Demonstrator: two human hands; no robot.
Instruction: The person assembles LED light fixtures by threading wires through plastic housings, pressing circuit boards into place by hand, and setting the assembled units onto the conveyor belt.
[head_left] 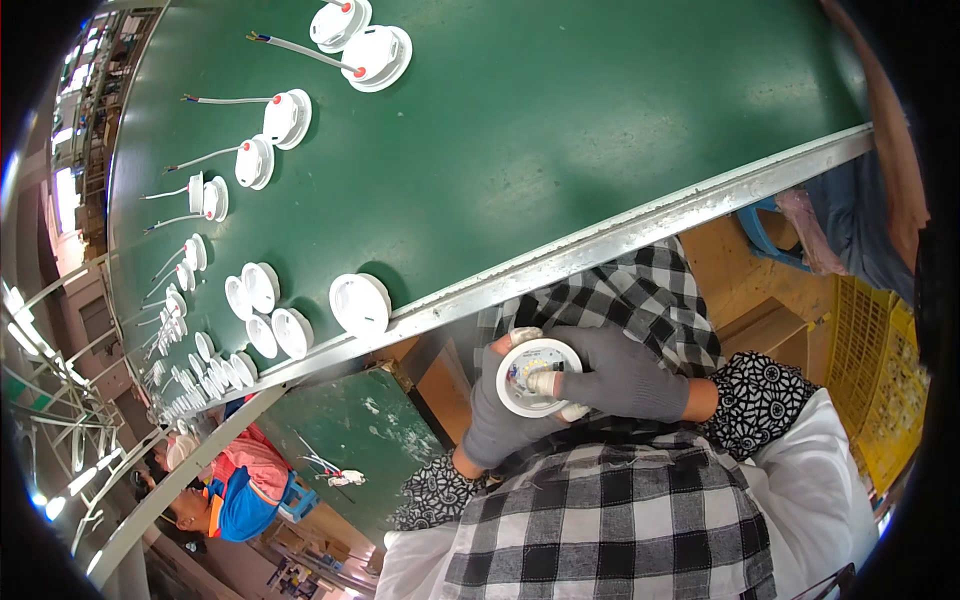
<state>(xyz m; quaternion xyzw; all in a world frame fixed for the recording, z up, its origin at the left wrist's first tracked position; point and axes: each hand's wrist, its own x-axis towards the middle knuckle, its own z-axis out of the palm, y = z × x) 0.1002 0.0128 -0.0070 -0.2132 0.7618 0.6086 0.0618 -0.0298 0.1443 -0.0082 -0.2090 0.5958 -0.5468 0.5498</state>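
Above my lap, just off the table's metal edge, a round white LED light housing [508, 394] faces up, its circuit board with small yellow LEDs showing inside. My left hand [492, 420], in a grey glove with bare or pale-covered fingertips, wraps round its left and lower side. My right hand [630, 375], gloved the same way, grips from the right. The right thumb reaches over the rim and presses on the board, covering part of it. Fingers under the housing are hidden. A white round cup-shaped housing [360, 305] stands on the table nearest my hands.
The green table [560, 120] bears rows of white lights with cables [378, 58] and several open housings [292, 332]. Its metal edge [640, 222] runs diagonally before me. Lower left, a green surface [350, 430] holds loose wires [340, 476]. A yellow crate [865, 370] stands right; people sit nearby.
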